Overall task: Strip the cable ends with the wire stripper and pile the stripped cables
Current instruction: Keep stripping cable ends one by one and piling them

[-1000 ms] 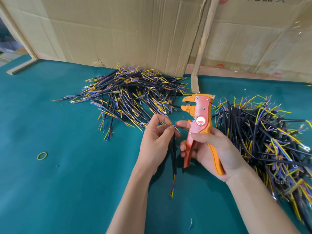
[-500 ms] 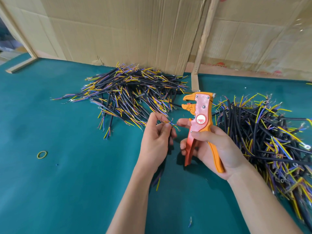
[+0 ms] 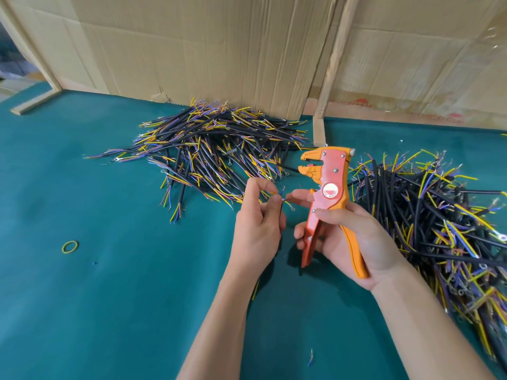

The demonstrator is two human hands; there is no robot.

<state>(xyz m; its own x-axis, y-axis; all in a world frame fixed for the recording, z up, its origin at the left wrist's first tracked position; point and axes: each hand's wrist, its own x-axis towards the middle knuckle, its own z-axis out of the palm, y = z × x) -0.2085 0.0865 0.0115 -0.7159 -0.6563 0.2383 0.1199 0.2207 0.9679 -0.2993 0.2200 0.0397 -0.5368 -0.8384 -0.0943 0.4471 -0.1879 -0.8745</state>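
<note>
- A cable (image 3: pixel 277 200) sat at centre of frame, its coloured wire ends poking up btwn both hands; most of its length was hidden behind the left hand, w/ a yellow tip showing below the wrist.
- Left hand (image 3: pixel 258 229) pinched the cable near its top end, thumb and fingers curled round it.
- Right hand (image 3: pixel 354 237), just right of centre, gripped the orange-red wire stripper (image 3: pixel 327 198) by its handles, head up and nose pointing left; its index fingertip touched the wire ends.
- Stripper's mouth was slightly parted, holding nothing.
- Pile of cables (image 3: pixel 214 149) lay upper centre, against a cardboard wall (image 3: pixel 192 50).
- A second cable heap (image 3: pixel 439 229) filled the right side.
- All rested on a teal table (image 3: pixel 109 297); a yellow rubber band (image 3: pixel 70 246) lay at left.
</note>
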